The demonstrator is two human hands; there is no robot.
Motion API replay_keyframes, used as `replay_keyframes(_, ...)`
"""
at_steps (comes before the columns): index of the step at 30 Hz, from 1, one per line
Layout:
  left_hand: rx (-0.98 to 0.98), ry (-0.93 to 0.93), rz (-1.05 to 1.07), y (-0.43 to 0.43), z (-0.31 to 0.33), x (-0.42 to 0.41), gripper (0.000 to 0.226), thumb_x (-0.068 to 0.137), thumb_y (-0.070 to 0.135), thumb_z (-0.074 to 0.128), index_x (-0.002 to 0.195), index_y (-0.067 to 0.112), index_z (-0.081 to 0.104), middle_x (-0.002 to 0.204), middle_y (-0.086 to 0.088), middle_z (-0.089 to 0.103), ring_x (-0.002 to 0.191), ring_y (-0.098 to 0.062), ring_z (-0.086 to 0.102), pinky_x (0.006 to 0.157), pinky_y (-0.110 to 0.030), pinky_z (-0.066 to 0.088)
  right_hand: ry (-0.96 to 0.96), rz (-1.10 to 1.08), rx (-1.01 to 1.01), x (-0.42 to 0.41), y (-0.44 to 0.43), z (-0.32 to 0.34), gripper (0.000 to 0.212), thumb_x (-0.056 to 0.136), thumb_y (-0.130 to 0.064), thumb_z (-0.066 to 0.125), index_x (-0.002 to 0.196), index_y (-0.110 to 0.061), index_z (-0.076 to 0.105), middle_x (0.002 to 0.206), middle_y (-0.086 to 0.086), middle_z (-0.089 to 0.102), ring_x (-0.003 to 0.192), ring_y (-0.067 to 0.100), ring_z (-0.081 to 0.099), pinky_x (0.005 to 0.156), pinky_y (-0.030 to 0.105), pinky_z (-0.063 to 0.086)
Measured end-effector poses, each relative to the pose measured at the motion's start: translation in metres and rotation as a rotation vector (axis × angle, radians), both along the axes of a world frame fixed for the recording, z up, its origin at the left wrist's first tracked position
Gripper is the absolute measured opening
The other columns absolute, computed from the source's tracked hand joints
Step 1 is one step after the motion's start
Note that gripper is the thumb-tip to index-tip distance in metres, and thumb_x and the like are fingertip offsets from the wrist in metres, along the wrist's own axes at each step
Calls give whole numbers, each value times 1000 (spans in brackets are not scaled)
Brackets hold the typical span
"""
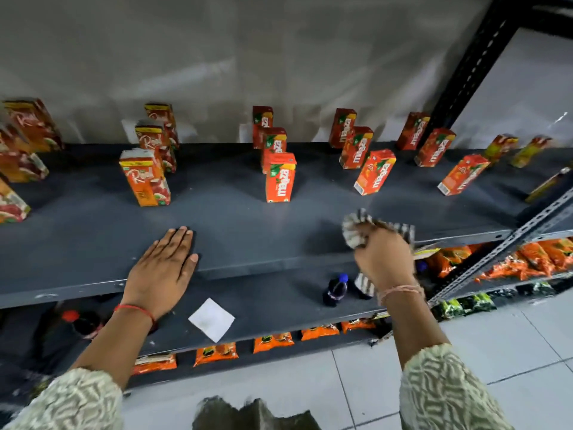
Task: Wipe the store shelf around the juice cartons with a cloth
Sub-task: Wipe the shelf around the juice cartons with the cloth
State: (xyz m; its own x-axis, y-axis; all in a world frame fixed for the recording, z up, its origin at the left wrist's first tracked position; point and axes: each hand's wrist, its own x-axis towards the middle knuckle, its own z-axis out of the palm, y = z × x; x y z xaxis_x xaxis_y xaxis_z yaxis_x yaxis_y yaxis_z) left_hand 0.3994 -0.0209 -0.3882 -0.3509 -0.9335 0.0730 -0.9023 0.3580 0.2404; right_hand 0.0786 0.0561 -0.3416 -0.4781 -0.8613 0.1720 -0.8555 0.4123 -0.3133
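Shelf wiping is underway: right hand fingers clamp a bunched cloth near the front edge; left hand lies flat, fingers together. Next, probably sweep beyond the fingers, toward the cartons.

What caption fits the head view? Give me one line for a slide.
Left hand flat on the grey shelf, right hand gripping a striped cloth before rows of juice cartons.

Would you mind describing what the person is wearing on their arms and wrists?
Both forearms emerge from loose, pale cream sleeves with a wavy grey-green pattern. The left hand has a thin red thread around its wrist; the right hand has a pale pinkish thread band. No rings or watch are visible.
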Motion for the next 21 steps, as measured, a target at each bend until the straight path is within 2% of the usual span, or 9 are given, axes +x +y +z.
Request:
replay_keyframes(2, -23, 0, 24, -3, -1, 25, 56, 92, 36, 16, 140, 9, 18, 152, -9, 22, 141, -21, 16, 115, -35, 11, -195, 156, -168, 51, -18, -1, 44, 71, -11, 42, 105, -25, 68, 104, -2, 73, 95, 19, 67, 84, 27, 54)
replay_keyframes(4, -32, 1, 50, -6, -3, 49, 64, 85, 40, 12, 139, 8, 21, 151, -9, 25, 141, -22, 18, 115, -36, 13, -467, 297, -254, 102, -38, 2, 46, 75, 0, 43, 106, -21, 68, 104, -5, 70, 91, 5, 63, 83, 11, 47)
replay_keyframes(6, -37, 4, 76, -8, -5, 72, 70, 82, 46, 6, 139, 9, 23, 150, -8, 27, 140, -22, 19, 115, -37, 14, -556, 416, -213, 149, -63, 0, 52, 76, 4, 47, 119, -21, 61, 118, 2, 66, 104, 9, 60, 93, 12, 41)
replay_keyframes(8, -32, 12, 104, -10, -6, 90, 76, 78, 49, 2, 139, 9, 24, 150, -8, 27, 140, -22, 20, 115, -37, 14, -433, 431, -56, 183, -94, -13, 53, 82, -11, 51, 133, -26, 47, 135, 10, 54, 125, 26, 50, 110, 30, 34)
replay_keyframes(9, -28, 19, 127, -12, -6, 96, 78, 77, 50, 1, 139, 9, 25, 150, -8, 27, 140, -22, 19, 115, -36, 13, -318, 379, 54, 192, -109, -22, 53, 86, -23, 49, 138, -28, 39, 143, 13, 44, 135, 33, 37, 116, 40, 25)
replay_keyframes(12, -30, 54, 222, -19, -6, 112, 78, 76, 49, 4, 137, 8, 28, 149, -9, 30, 139, -24, 22, 114, -38, 14, -138, 239, 249, 201, -157, -31, 57, 93, -43, 33, 145, -27, 18, 157, 12, 15, 144, 41, 3, 118, 54, 0)
replay_keyframes(16, -59, 35, 262, -25, -12, 115, 69, 81, 44, 13, 133, 6, 38, 143, -13, 40, 135, -30, 32, 111, -42, 22, -103, 224, 266, 198, -218, -27, 64, 91, -51, 28, 146, -26, 10, 158, 14, 10, 144, 41, 2, 119, 53, -1)
replay_keyframes(19, -52, 13, 266, -27, -12, 116, 62, 84, 40, 19, 130, 6, 43, 138, -13, 47, 130, -30, 39, 106, -33, 18, -72, 279, 303, 202, -259, -25, 69, 89, -56, 29, 147, -23, 8, 158, 14, 7, 144, 41, 3, 118, 54, -1)
replay_keyframes(21, -58, -3, 258, -27, -12, 118, 61, 88, 43, 17, 129, 7, 44, 137, -11, 49, 128, -28, 41, 105, -29, 16, -122, 288, 223, 204, -270, -12, 68, 92, -46, 36, 146, -11, 15, 156, 18, 15, 143, 39, 14, 119, 52, 10)
